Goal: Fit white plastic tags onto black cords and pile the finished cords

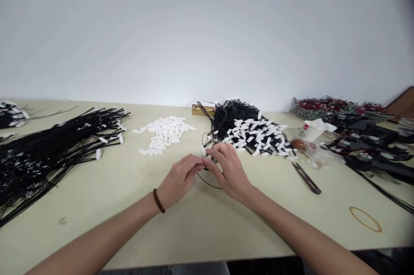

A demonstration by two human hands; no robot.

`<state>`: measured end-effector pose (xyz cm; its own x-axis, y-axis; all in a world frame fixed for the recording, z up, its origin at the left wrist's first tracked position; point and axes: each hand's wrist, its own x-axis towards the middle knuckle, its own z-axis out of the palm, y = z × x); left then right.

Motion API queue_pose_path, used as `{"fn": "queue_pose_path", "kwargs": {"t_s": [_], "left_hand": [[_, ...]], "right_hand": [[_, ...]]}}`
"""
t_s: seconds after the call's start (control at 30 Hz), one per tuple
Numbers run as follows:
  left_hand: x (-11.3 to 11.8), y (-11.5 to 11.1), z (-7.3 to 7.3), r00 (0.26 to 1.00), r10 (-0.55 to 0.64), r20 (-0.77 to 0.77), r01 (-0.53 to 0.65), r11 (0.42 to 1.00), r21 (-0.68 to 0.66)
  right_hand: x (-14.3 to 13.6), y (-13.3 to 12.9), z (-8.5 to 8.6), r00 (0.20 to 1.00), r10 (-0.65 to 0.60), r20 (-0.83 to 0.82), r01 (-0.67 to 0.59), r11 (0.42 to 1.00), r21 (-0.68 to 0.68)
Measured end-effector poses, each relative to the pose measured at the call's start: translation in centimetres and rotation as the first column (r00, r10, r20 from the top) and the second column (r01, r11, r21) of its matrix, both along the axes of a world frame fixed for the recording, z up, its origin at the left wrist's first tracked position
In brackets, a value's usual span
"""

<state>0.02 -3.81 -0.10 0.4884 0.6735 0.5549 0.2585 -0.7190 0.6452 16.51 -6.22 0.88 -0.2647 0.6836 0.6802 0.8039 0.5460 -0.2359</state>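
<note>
Fingertip to fingertip, my left hand (181, 178) and my right hand (228, 171) meet over the middle of the table. A small white plastic connector (203, 151) stands up between them, gripped by my right thumb and fingers. A thin black cable (208, 184) loops below the fingers, and more dark strands show behind them. My left thumb and forefinger are pinched together just under the connector; what lies in that pinch is hidden. Behind my right hand lies a heap of black cables (237, 113) with white connector ends (258, 137). Loose white connectors (166, 132) lie farther left.
A large bundle of black cables (64, 141) covers the left side. To the right lie thread snips (307, 178), a paper cup (309, 131), a plastic bag (318, 157) and a yellowish ring (365, 219). A gold box (202, 109) sits by the wall.
</note>
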Motion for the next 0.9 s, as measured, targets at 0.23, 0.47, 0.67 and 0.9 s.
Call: {"fn": "queue_pose_path", "kwargs": {"t_s": [0.23, 0.47, 0.67, 0.9], "left_hand": [[-0.5, 1.4, -0.1, 0.955, 0.184, 0.231, -0.139, 0.971, -0.197], [-2.6, 4.5, 0.9, 0.703, 0.507, 0.499, -0.063, 0.743, -0.666], [-2.6, 4.9, 0.8, 0.623, 0.613, 0.486, 0.05, 0.589, -0.807], [-2.4, 4.2, 0.7, 0.727, 0.452, 0.517, 0.138, 0.641, -0.755]], "right_hand": [[1.7, 0.7, 1.3, 0.97, -0.079, -0.229, 0.121, 0.976, 0.18], [6.3, 2.6, 5.8, 0.757, -0.007, -0.653, 0.287, 0.902, 0.323], [8.6, 1.2, 8.4, 0.442, 0.1, -0.891, -0.023, 0.995, 0.101], [10.4, -3.9, 11.0, 0.569, -0.077, -0.819, -0.119, 0.977, -0.175]]}}
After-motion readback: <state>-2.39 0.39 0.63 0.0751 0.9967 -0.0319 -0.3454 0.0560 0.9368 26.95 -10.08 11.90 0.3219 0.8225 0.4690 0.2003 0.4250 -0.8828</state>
